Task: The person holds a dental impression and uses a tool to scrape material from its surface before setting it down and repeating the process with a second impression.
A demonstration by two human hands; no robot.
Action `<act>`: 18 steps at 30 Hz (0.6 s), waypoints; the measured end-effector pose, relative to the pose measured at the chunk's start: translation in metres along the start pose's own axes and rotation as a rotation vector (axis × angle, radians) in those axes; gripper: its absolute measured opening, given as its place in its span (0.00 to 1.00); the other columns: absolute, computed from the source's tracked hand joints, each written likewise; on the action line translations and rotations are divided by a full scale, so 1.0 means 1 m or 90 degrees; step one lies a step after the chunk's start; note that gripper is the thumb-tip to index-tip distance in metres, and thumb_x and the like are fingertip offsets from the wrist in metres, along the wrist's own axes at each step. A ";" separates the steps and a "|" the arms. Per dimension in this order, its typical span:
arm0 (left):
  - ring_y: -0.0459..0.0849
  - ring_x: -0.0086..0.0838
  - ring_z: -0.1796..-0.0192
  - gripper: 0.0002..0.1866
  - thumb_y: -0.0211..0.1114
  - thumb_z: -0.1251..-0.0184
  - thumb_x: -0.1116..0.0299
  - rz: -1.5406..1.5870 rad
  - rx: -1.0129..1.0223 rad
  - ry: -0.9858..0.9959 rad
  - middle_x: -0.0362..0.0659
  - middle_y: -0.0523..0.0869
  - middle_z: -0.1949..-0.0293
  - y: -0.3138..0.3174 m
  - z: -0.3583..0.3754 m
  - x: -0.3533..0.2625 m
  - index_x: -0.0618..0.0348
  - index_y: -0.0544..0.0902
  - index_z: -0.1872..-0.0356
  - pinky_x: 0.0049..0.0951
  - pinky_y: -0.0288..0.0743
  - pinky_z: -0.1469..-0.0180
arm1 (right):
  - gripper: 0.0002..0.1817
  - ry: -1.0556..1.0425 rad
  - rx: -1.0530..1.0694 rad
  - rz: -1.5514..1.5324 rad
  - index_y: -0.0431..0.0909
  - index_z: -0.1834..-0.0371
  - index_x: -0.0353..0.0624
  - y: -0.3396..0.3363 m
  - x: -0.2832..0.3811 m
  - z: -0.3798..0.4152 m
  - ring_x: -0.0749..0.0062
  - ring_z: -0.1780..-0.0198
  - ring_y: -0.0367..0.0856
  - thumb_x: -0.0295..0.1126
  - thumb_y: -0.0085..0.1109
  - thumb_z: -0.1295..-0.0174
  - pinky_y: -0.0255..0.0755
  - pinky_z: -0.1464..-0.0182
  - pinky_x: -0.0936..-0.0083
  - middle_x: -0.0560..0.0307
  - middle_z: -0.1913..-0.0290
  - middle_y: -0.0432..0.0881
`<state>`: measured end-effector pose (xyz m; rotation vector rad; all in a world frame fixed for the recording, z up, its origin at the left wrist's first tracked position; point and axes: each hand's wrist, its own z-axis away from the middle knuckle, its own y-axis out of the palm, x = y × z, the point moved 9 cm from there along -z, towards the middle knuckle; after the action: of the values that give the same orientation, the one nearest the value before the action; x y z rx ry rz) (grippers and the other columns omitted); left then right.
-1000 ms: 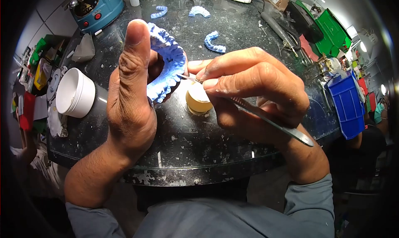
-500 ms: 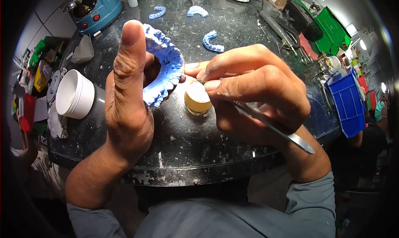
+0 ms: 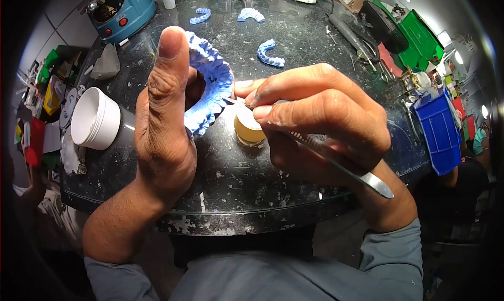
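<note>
A blue horseshoe-shaped dental model (image 3: 217,88) with rows of teeth is gripped upright in my left hand (image 3: 167,99), thumb along its near side and the other fingers mostly hidden behind it. My right hand (image 3: 325,114) pinches a metal carving tool (image 3: 344,167) like a pen. The tool's thin tip meets the model's outer right edge at the teeth, and its flat rounded end sticks out toward my right wrist. Below the tip, on the table, stands a small yellowish round pot (image 3: 249,127) with a pale top, partly covered by my right fingers.
Three more blue dental models lie farther back, one of them (image 3: 270,54) nearest my right hand. A white tub (image 3: 95,118) stands at left, below a blue machine (image 3: 119,12). On the right are a handpiece (image 3: 350,35), a green box (image 3: 420,35) and a blue bin (image 3: 437,127).
My left hand and the model have shifted slightly right. The tool has turned a little, its tip now against the model's edge and its flat end slightly lower and left.
</note>
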<state>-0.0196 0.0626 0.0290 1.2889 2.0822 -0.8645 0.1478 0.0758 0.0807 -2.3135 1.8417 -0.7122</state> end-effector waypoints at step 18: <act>0.79 0.22 0.66 0.25 0.39 0.19 0.48 -0.010 0.015 0.002 0.47 0.81 0.62 -0.002 0.000 0.005 0.50 0.69 0.33 0.20 0.71 0.64 | 0.11 -0.013 0.012 0.003 0.81 0.68 0.38 0.000 0.002 -0.002 0.66 0.68 0.85 0.16 0.67 0.55 0.79 0.68 0.77 0.51 0.65 0.83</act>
<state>-0.0232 0.0648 0.0263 1.2884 2.0934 -0.8980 0.1473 0.0740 0.0826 -2.2960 1.8226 -0.6993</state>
